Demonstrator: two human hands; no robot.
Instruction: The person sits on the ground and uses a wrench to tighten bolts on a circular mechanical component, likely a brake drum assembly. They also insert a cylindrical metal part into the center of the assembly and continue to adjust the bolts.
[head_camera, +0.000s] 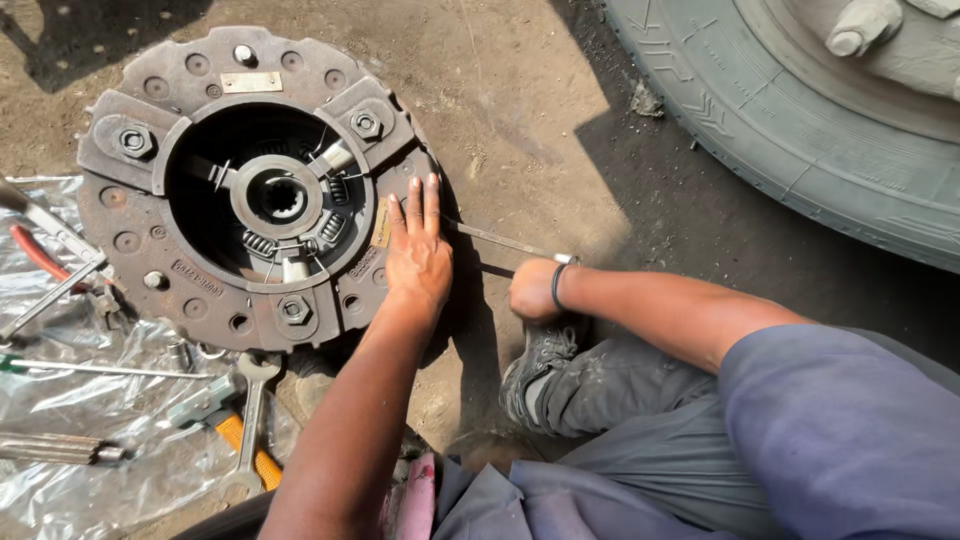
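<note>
A round, rusty clutch pressure plate (150, 215) with bolts and a splined hub lies flat on the dirt. My left hand (418, 255) rests palm down on its right rim, fingers stretched out and together. Just to the right, my right hand (535, 290), a black band on its wrist, is closed around the end of a thin metal rod (500, 241). The rod runs left toward the plate's edge, and its tip is hidden behind my left hand.
A large tyre (790, 150) fills the upper right. At the left, a clear plastic sheet (60, 490) holds red-handled pliers (35, 255), a spanner (250, 410), an orange-handled hammer (225, 420) and other tools. My shoe (540, 375) sits below the right hand.
</note>
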